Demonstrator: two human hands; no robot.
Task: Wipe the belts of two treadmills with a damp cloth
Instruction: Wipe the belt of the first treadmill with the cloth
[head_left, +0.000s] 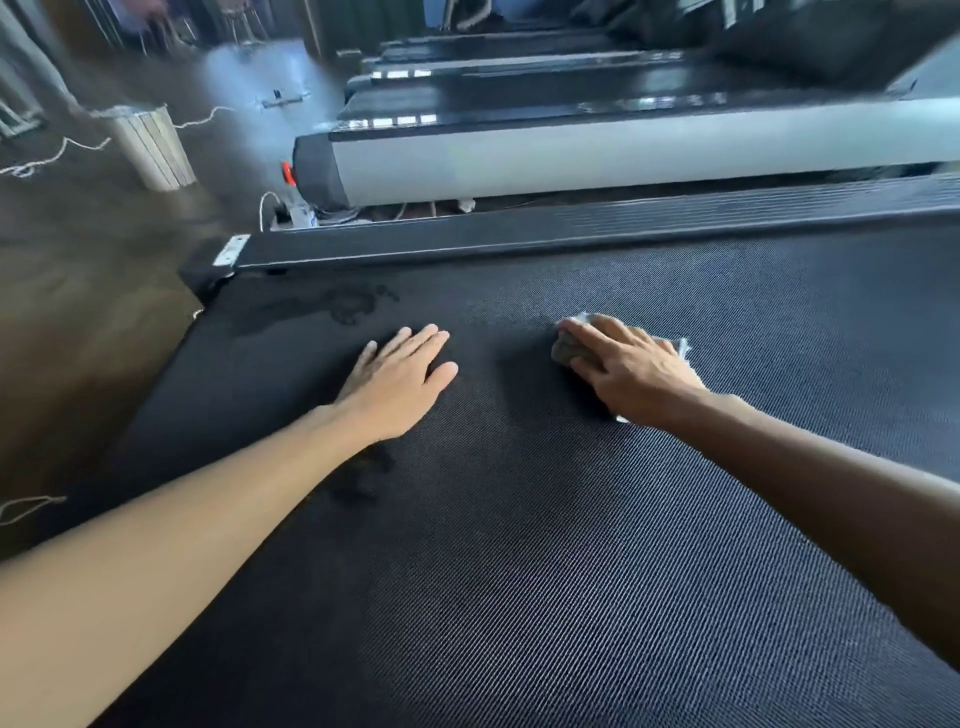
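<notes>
Both hands lie on the dark woven belt (519, 571) of the nearest treadmill, which fills the lower and middle part of the frame. At centre left I see the left hand (400, 379) resting palm down on the belt, fingers straight and close together, holding nothing. At centre right, the right hand (628, 364) presses flat on a crumpled grey cloth (563, 351), fingers extended over it rather than curled round it; the cloth's pale edges show just beyond the fingertips and beside the wrist. Darker wet patches (353, 306) mark the belt above the left hand, near its far left corner. A ribbed black side rail (571, 228) runs along the belt's far edge. Beyond it, across the upper frame, stands a neighbouring treadmill (571, 156) with a pale grey side panel. At upper left, on the brown floor (78, 312), stands a pale slatted cylinder (150, 145) with white cord (41, 156) trailing beside it.
</notes>
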